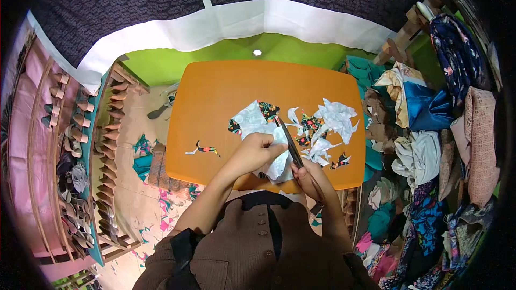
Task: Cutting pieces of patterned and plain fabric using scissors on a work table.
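White cloth with dark floral patches lies near the middle of an orange surface, gripped between the thumb and fingers of the left hand, the nearer of the two hands. Along its right side run dark scissors, long axis slanting forward and left, handles held in the closed right hand; whether the blades touch cloth is unclear. Cut scraps lie farther right.
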The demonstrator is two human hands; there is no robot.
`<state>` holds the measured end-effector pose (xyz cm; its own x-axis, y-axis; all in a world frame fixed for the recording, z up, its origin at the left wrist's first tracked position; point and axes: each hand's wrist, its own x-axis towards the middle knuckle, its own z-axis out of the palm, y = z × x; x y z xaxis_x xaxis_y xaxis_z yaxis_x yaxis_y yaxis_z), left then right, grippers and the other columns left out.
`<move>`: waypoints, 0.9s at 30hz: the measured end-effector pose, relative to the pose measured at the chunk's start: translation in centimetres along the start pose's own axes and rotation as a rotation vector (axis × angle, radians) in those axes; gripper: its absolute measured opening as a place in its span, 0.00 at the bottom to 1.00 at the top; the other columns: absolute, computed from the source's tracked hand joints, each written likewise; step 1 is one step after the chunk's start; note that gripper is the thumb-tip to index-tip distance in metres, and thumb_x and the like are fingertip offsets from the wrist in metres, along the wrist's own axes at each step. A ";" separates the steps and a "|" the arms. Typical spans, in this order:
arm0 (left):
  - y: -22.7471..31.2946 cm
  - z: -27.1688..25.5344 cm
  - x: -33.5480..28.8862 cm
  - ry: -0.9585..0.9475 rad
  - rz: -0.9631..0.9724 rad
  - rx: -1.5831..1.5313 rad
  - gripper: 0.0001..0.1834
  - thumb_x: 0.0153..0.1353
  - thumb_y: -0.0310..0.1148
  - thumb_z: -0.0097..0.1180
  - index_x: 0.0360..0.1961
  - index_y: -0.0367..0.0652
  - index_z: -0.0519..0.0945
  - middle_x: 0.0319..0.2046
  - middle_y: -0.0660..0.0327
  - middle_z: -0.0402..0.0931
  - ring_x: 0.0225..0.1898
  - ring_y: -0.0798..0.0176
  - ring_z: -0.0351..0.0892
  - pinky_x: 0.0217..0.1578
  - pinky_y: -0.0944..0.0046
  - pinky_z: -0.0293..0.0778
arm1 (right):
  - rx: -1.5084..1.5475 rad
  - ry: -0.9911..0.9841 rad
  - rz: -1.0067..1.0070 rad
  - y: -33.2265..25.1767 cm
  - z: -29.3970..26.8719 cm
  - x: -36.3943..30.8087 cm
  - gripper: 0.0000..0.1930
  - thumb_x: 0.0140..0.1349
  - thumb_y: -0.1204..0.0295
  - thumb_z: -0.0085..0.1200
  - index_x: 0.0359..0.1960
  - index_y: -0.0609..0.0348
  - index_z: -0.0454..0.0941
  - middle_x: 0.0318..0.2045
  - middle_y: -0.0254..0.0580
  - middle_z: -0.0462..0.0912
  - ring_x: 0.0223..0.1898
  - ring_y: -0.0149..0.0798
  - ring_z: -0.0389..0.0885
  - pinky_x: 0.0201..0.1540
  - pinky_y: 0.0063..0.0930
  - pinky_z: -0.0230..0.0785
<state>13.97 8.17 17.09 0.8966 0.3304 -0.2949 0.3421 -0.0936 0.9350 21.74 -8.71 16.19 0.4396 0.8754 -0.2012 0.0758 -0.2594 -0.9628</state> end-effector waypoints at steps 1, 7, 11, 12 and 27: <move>0.0 0.0 0.1 -0.003 0.000 -0.001 0.19 0.49 0.37 0.54 0.10 0.34 0.68 0.07 0.63 0.60 0.12 0.74 0.57 0.12 0.68 0.54 | 0.000 0.003 0.002 0.1 0.0 0.0 0.33 0.48 0.34 0.31 0.25 0.57 0.62 0.18 0.27 0.62 0.20 0.22 0.59 0.21 0.16 0.52; -0.4 -0.3 0.1 -0.034 0.055 0.035 0.17 0.49 0.37 0.54 0.13 0.34 0.70 0.07 0.64 0.60 0.12 0.74 0.57 0.13 0.69 0.54 | 0.125 -0.023 0.071 1.1 0.2 -0.1 0.33 0.45 0.33 0.32 0.25 0.55 0.61 0.17 0.25 0.59 0.16 0.19 0.57 0.17 0.13 0.49; -0.1 0.2 -0.2 -0.107 0.019 -0.012 0.15 0.50 0.36 0.52 0.16 0.34 0.73 0.08 0.65 0.63 0.12 0.74 0.60 0.13 0.70 0.56 | 0.136 -0.009 -0.003 2.4 -0.1 -0.2 0.33 0.52 0.39 0.35 0.30 0.64 0.66 0.21 0.32 0.65 0.26 0.27 0.62 0.28 0.21 0.58; -0.5 0.3 -0.2 -0.125 0.014 -0.059 0.14 0.50 0.36 0.52 0.18 0.35 0.74 0.08 0.66 0.64 0.12 0.74 0.61 0.13 0.70 0.57 | 0.146 0.002 -0.019 2.2 -0.1 -0.1 0.33 0.51 0.38 0.34 0.30 0.63 0.65 0.21 0.30 0.65 0.26 0.27 0.61 0.27 0.20 0.57; 0.3 1.2 0.5 -0.069 -0.190 -0.787 0.17 0.61 0.42 0.39 0.44 0.42 0.68 0.29 0.66 0.70 0.26 0.73 0.69 0.29 0.72 0.67 | 0.441 0.325 0.029 2.7 1.4 1.7 0.16 0.45 0.75 0.59 0.34 0.60 0.65 0.16 0.25 0.64 0.16 0.19 0.61 0.16 0.14 0.53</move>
<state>14.88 7.15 16.95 0.8669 0.2133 -0.4505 0.2153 0.6548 0.7245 21.47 -7.39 12.97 0.6953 0.6808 -0.2303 -0.2921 -0.0250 -0.9560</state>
